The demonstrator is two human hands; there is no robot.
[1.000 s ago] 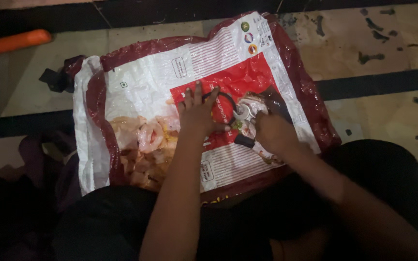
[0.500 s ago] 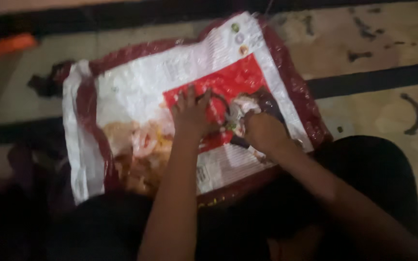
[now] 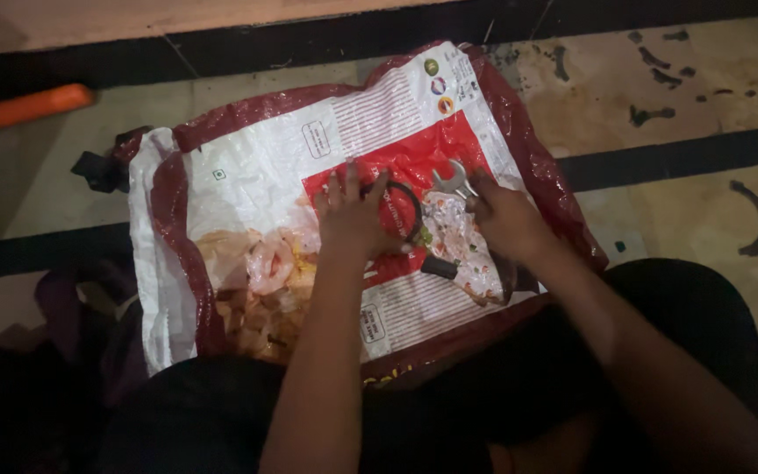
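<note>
The left hand (image 3: 353,219) lies flat with its fingers spread, pressing down on a dark ring (image 3: 404,211) that rests on a printed sack (image 3: 256,175) laid out on the floor. The ring curves out from under the fingertips toward the right, and a short dark handle (image 3: 439,266) sticks out just below it. The right hand (image 3: 504,219) is curled closed around the shaft of a silver wrench (image 3: 454,182), whose open forked head pokes out above the knuckles, just beside the ring; how tightly the fingers grip cannot be told from above. Both hands sit near each other on the middle of the sack, over a bright red panel (image 3: 414,158) printed there. The sack is mostly white with a dark red border running around its edges, and it lies slightly tilted, its top right corner pointing away. Near that corner sit three small round badges (image 3: 439,86) in a column, green, blue-red and orange. A small rectangular label (image 3: 315,139) is printed left of the red panel, another (image 3: 372,323) below it, and a picture of orange-pink food (image 3: 256,281) fills the lower left part. An orange bar (image 3: 24,107) lies on the floor at the upper left, well apart from the sack, and a small black object (image 3: 98,171) touches the sack's left edge.
</note>
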